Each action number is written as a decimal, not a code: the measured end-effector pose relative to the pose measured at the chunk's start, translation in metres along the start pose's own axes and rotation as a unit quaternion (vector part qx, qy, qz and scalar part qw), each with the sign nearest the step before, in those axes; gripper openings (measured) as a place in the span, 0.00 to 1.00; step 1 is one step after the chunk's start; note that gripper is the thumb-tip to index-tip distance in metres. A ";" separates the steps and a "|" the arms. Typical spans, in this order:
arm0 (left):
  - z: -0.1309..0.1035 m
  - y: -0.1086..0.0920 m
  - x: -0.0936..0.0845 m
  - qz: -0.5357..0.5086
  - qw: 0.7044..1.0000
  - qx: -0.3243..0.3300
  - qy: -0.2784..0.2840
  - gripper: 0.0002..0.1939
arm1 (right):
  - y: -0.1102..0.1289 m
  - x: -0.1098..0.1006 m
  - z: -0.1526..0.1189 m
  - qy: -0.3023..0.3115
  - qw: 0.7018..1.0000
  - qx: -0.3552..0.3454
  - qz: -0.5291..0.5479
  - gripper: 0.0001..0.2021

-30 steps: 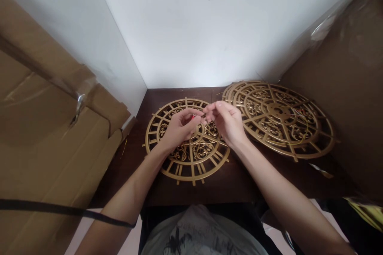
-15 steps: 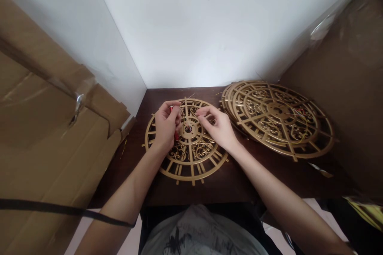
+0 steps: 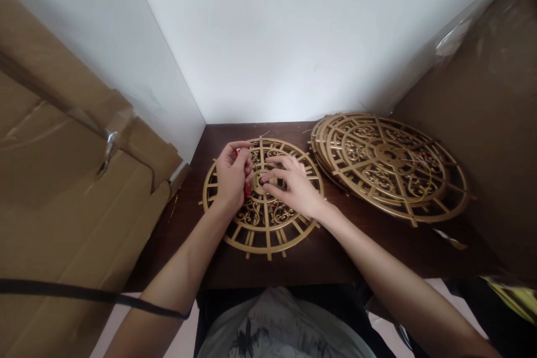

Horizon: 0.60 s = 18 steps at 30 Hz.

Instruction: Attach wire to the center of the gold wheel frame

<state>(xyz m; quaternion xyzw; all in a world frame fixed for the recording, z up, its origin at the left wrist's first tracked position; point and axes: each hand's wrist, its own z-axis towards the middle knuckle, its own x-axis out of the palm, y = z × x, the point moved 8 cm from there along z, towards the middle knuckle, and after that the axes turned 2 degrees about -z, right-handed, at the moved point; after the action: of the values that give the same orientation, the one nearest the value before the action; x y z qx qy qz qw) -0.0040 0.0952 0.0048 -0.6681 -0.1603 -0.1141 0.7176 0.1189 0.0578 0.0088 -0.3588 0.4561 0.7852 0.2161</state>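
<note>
In the head view, a gold openwork clock-face disc point(image 3: 268, 250), with scrollwork and Roman-numeral bars, lies flat on the dark table. My left hand point(image 3: 232, 173) is over its left side, closed around a slim red-handled tool point(image 3: 247, 188); the fingers hide the tool's kind. A thin wire end point(image 3: 265, 133) sticks up just beyond this hand. My right hand point(image 3: 293, 184) reaches over the disc's hub, thumb and fingers apart, the tips beside the centre hole. Fine wires show at the hub, partly hidden by these fingers.
Several similar gold discs point(image 3: 413, 218) are stacked at the right, with thin yellow and red wires on top. A small brush-like tool point(image 3: 451, 239) lies beside them on the dark table point(image 3: 235, 274). Cardboard point(image 3: 84, 179) stands along the left, with more cardboard point(image 3: 474, 112) at the right.
My right hand has moved left and slightly down to the hub, and its fingers have spread from a near pinch. My left hand keeps the red-handled tool in nearly the same place.
</note>
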 end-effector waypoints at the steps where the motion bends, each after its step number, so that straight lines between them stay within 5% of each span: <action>1: 0.000 0.000 0.000 0.000 1.000 0.000 0.000 0.07 | 0.000 0.000 0.000 0.004 1.000 0.005 0.005 0.06; 18: 0.002 -0.002 -0.008 -0.022 0.998 0.000 -0.052 0.08 | -0.002 -0.006 0.004 -0.026 0.992 0.016 0.125 0.06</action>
<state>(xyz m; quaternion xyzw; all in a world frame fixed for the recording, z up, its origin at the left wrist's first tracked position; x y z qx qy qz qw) -0.0124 0.0970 0.0039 -0.6691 -0.2124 -0.0947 0.7058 0.1225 0.0624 0.0140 -0.2754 0.5043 0.8074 0.1340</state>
